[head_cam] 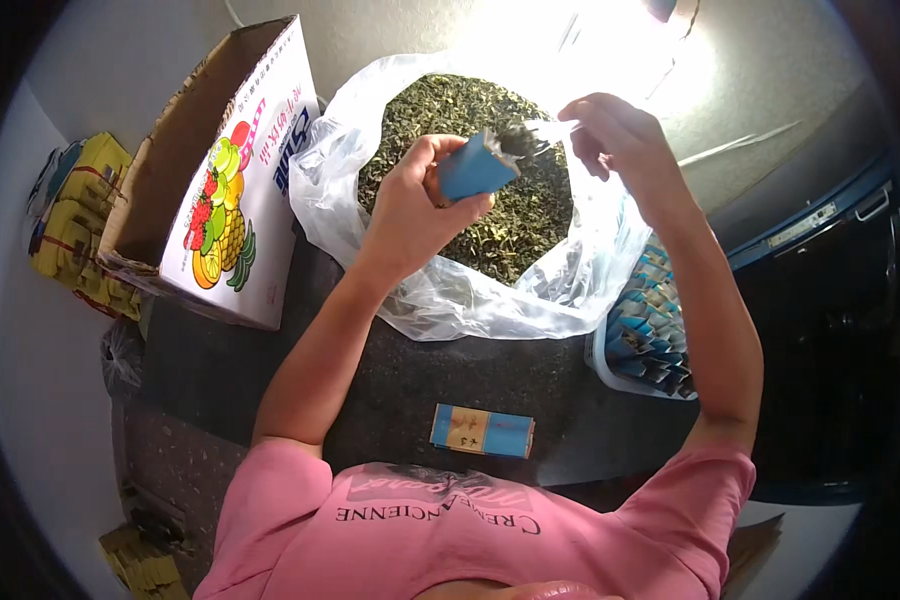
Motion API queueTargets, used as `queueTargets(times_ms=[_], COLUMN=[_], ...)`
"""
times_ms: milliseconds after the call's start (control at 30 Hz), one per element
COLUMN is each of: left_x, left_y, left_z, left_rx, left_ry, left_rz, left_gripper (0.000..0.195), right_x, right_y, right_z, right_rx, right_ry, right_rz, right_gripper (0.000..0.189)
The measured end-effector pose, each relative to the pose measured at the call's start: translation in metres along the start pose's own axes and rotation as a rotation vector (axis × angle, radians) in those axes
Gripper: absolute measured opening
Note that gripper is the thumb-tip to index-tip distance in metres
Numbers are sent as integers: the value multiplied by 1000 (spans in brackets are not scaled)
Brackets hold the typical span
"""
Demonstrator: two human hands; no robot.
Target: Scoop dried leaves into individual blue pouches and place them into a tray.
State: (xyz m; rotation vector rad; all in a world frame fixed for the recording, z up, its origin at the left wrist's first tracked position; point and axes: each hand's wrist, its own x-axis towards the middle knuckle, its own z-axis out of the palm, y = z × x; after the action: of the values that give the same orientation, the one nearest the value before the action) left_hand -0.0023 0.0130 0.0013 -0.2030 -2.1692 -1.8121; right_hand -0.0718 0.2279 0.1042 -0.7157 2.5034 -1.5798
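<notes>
My left hand grips a blue paper packet, tilted with its mouth up to the right. Dark dried leaves show at that mouth on a pale, thin piece that looks like a scoop; glare blurs its outline. The fingers of my right hand pinch the far end of this piece. Below both hands, a clear plastic bag with rolled-open sides stands full of loose, dried green leaves, which look like tea. A flat stack of blue and tan packets lies on the dark tabletop close to my body.
An open fruit-printed carton stands left of the bag. Beyond it are tied yellow bundles. A translucent plastic basket of upright blue packets sits under my right forearm. Strong lamp light glares at the back. More yellow packets lie low at left.
</notes>
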Motion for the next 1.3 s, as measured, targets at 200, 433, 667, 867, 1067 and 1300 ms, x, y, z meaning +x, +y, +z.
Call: queueTargets(times_ms=[200,433,667,867,1067,1300], left_x=[3,11,-10,-46,-82,-112], left_y=[-3,2,6,26,61,51], left_z=[14,11,15,28,43,75], left_rx=[-68,-289,-450,-702,-516,-214], left_ry=[-5,-6,-149,-353,-545,-681], left_rz=[38,-77,100,-17,-6,-2], left_gripper=[54,51,54,56,38,32], right_x=[-26,-31,-53,-116,-179,-236], right_y=[-15,-15,-14,-38,-30,7], right_z=[19,-7,-6,-7,-6,7], right_rx=[-384,-400,-523,-433,-329,-282], right_ry=[-32,200,219,185,69,122], right_rz=[-379,-318,-369,-369,-232,-348], right_gripper=[21,20,19,20,27,16])
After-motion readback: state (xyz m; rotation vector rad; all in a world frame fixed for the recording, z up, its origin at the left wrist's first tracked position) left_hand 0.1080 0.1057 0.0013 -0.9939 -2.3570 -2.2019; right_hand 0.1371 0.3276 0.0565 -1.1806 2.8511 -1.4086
